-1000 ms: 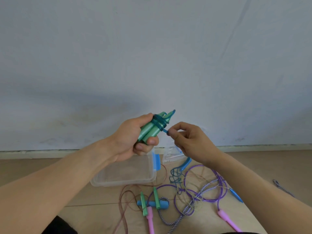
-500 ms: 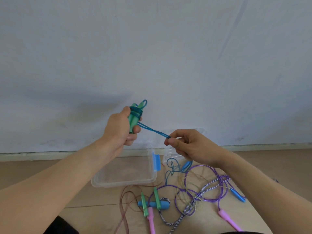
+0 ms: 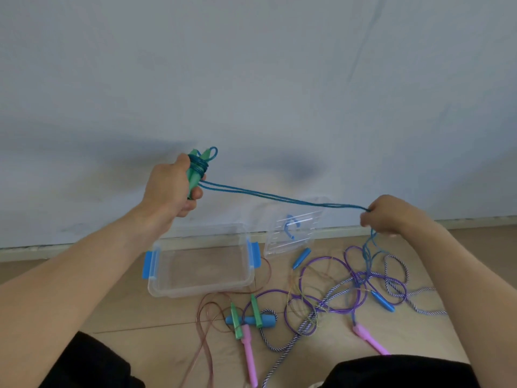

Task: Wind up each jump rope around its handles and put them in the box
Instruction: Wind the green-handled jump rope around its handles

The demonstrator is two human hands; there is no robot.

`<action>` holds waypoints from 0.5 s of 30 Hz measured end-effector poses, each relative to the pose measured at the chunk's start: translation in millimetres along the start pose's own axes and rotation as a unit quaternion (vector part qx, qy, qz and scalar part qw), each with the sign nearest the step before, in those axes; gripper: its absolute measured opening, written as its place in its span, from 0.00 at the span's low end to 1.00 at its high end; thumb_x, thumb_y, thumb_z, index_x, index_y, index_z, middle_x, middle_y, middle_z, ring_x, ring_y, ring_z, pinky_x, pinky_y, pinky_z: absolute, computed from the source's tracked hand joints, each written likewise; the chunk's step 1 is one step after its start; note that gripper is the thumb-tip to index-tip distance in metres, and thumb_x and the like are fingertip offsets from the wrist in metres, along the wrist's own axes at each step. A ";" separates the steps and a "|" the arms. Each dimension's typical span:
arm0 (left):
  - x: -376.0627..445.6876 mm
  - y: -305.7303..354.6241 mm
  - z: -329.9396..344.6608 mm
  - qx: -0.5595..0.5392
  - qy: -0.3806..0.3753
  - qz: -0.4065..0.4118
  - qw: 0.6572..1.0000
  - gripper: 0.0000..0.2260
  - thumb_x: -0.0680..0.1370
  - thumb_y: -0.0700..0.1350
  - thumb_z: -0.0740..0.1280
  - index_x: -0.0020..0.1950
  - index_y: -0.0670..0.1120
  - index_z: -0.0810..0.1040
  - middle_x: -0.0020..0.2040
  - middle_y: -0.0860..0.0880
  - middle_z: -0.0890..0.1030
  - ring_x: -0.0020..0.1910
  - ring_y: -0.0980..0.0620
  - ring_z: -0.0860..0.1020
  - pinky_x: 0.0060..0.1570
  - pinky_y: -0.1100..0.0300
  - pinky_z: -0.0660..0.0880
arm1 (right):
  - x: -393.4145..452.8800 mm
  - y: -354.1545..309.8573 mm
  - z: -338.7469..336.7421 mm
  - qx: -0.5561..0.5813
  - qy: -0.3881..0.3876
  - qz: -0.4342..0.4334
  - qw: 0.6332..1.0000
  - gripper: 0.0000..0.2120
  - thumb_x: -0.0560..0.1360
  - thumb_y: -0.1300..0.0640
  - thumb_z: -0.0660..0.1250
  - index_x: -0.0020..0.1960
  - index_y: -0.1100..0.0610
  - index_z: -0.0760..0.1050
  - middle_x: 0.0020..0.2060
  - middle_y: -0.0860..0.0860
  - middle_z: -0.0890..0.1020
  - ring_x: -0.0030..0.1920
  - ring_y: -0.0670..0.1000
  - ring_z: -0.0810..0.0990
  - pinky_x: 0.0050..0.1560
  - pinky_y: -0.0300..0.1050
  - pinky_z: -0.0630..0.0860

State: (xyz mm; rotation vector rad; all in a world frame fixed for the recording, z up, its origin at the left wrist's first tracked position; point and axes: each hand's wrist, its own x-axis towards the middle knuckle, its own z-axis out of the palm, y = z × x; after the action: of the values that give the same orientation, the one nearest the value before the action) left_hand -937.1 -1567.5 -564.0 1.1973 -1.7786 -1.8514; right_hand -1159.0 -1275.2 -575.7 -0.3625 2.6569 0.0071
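Blue rope (image 3: pixel 279 198) partly wound on 2 green handles (image 3: pixel 195 175); clear box (image 3: pixel 201 287) open.

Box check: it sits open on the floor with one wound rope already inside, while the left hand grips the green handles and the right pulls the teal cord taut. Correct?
Not quite. The head view shows the box holding no rope. The rest stands: it sits open on the floor, the left hand grips the green handles, and the right hand pulls the teal cord taut.
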 end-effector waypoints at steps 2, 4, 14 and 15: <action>-0.9 -2.7 0.3 0.046 -0.002 0.000 0.999 0.20 0.83 0.54 0.53 0.52 0.41 0.77 0.30 0.43 0.71 0.18 0.52 0.61 0.20 0.68 0.56 | 0.6 2.5 -3.6 0.076 0.005 0.023 0.997 0.14 0.79 0.53 0.63 0.49 0.63 0.80 0.34 0.58 0.81 0.31 0.57 0.79 0.42 0.47 0.80; -1.3 -3.2 -0.4 0.076 0.006 0.007 0.997 0.19 0.82 0.54 0.53 0.53 0.42 0.76 0.31 0.42 0.72 0.18 0.52 0.62 0.20 0.68 0.56 | -0.8 5.2 -5.1 0.130 0.027 0.026 0.991 0.16 0.79 0.50 0.63 0.46 0.63 0.80 0.31 0.57 0.78 0.30 0.57 0.77 0.44 0.50 0.79; -11.9 -8.4 7.9 0.146 -0.066 -0.045 0.986 0.24 0.81 0.53 0.56 0.51 0.34 0.80 0.30 0.42 0.71 0.21 0.51 0.61 0.22 0.67 0.55 | -24.0 -15.5 10.3 -0.078 -0.074 -0.043 0.993 0.21 0.77 0.51 0.70 0.67 0.57 0.75 0.66 0.54 0.76 0.64 0.57 0.77 0.65 0.50 0.73; -18.0 -7.5 13.2 0.149 -0.090 -0.045 0.984 0.24 0.82 0.53 0.56 0.50 0.34 0.80 0.29 0.42 0.71 0.21 0.52 0.61 0.22 0.67 0.55 | -31.0 -27.0 10.8 -0.044 -0.058 -0.092 0.993 0.20 0.77 0.51 0.69 0.66 0.56 0.76 0.65 0.54 0.78 0.63 0.55 0.77 0.64 0.48 0.73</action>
State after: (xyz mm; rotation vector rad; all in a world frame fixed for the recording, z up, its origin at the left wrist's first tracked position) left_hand -933.4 -1544.4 -566.2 1.2646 -2.1970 -1.8405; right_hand -1120.7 -1292.8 -570.2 -0.6157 2.5047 0.0847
